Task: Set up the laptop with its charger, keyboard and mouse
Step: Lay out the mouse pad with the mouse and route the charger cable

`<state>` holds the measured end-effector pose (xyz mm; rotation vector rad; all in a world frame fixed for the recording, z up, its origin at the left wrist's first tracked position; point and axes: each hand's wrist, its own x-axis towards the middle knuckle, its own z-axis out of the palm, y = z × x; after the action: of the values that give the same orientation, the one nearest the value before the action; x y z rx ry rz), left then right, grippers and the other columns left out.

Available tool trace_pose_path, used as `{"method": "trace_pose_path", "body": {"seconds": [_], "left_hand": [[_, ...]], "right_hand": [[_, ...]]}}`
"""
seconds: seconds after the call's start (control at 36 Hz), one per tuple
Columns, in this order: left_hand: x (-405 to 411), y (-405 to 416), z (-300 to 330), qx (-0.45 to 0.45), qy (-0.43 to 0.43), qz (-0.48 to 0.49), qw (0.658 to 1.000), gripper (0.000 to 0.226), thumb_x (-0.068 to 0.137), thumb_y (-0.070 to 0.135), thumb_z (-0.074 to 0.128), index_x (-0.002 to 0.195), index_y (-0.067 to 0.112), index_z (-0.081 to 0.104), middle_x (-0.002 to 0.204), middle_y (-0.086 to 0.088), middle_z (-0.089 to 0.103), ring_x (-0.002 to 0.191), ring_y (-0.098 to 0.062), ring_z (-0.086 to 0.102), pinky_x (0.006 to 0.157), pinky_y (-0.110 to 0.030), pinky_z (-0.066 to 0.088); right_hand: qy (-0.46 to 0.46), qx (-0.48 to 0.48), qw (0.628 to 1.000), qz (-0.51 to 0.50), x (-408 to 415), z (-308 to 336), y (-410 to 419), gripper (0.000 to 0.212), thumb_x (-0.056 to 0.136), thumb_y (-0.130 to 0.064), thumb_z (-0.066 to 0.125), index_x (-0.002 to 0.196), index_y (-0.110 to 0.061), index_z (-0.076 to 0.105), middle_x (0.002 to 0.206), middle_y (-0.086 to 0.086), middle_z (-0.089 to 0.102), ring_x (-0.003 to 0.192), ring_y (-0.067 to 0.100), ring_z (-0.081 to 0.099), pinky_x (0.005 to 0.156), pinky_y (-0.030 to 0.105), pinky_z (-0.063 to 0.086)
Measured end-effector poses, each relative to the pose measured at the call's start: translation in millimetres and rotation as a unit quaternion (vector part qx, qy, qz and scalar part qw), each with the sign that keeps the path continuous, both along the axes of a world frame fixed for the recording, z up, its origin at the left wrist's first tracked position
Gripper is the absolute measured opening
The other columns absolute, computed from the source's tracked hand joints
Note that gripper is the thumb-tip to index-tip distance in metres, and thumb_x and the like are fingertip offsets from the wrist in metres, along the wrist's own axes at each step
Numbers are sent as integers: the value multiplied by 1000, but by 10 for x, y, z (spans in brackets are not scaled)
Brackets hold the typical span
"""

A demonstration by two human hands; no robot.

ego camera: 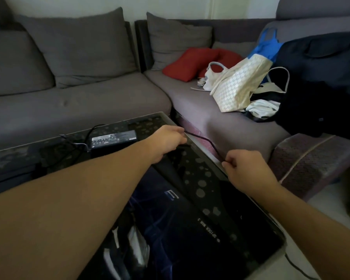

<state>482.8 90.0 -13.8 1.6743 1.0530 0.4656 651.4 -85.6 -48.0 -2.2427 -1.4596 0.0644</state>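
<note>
Black cable [205, 139] taut between left hand [171, 138] and right hand [245, 166] — both pinching.

You can read "SPIDER MAN 3" upside down on the dark poster [190, 229] under the glass; the charger brick [112, 138] label is too small for you to read.

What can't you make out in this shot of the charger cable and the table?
- Laptop, keyboard, mouse: none identifiable in the head view; the left forearm covers much of the table.
- Cable ends: hidden inside the left hand and right hand.
- Charger brick label: print too small to read.
- Second cord on the floor: cut off by the bottom edge.
- Dark bundle on the sofa: too dim to identify.
</note>
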Motion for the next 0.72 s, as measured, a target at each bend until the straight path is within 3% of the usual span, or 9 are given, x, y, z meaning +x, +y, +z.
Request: {"method": "trace_pose_path", "body": {"seconds": [0.11, 0.25, 0.33, 0.42, 0.5, 0.56, 0.64, 0.72], "left_hand": [[-194, -93, 13, 46, 20, -24, 998, 46, 94, 0, 65, 137, 14, 67, 131, 1, 71, 119, -13, 64, 110, -33, 49], [-489, -263, 87, 91, 28, -25, 995, 36, 93, 0, 66, 121, 19, 76, 115, 5, 76, 112, -12, 68, 107, -32, 51], [-713, -410, 237, 99, 11, -3, 995, 28, 93, 1, 65, 102, 23, 79, 104, 3, 78, 104, -14, 71, 99, -30, 55], [-1076, -577, 353, 118, 21, 25, 993, 23, 94, 3, 63, 91, 21, 77, 103, -5, 78, 101, -20, 72, 94, -33, 58], [-1474, -715, 390, 151, 76, 40, 985, 30, 95, 5, 58, 83, 28, 73, 103, -3, 77, 101, -20, 71, 91, -29, 56], [-1752, -818, 378, 170, 118, 56, 977, 29, 93, 8, 58, 83, 32, 72, 102, 4, 76, 99, -14, 70, 84, -24, 51], [-2078, -1050, 303, 196, 164, 48, 965, 24, 93, 12, 60, 94, 33, 72, 101, 10, 72, 96, -10, 68, 83, -19, 45], [-2242, -1330, 223, 179, 182, -17, 967, 23, 94, 28, 69, 117, 28, 69, 111, 11, 68, 108, -11, 67, 91, -20, 47]], "right_hand": [[9, -48, 998, -29, -5, 33, -41, 17, 99, -30, 67, 85, -24, 72, 77, -7, 69, 68, 12, 64, 67, 34, 59], [-3, -142, 989, -43, -193, 200, -173, 19, 91, -19, 58, 99, -19, 76, 99, 4, 75, 92, 29, 71, 86, 45, 62], [-32, -172, 982, -65, -371, 375, -245, 25, 87, -19, 60, 110, -13, 69, 113, 13, 70, 103, 37, 66, 88, 42, 58], [-19, -147, 989, -28, -769, 560, -285, 19, 91, -13, 60, 108, -12, 67, 108, 11, 67, 91, 30, 57, 79, 33, 48], [28, -149, 988, 23, -1252, 652, -344, 17, 96, -19, 60, 111, -18, 67, 108, 5, 67, 100, 28, 63, 90, 35, 52], [20, -178, 983, 29, -1500, 618, -374, 29, 96, -34, 61, 117, -15, 66, 121, 13, 70, 115, 35, 65, 99, 40, 53], [-6, -264, 965, 1, -1760, 518, -449, 69, 92, -60, 61, 138, -9, 51, 143, 21, 55, 131, 41, 55, 106, 45, 49], [-1, -274, 962, -14, -1879, 472, -545, 83, 87, -61, 72, 141, -6, 43, 145, 24, 48, 133, 42, 51, 106, 45, 48]]}}
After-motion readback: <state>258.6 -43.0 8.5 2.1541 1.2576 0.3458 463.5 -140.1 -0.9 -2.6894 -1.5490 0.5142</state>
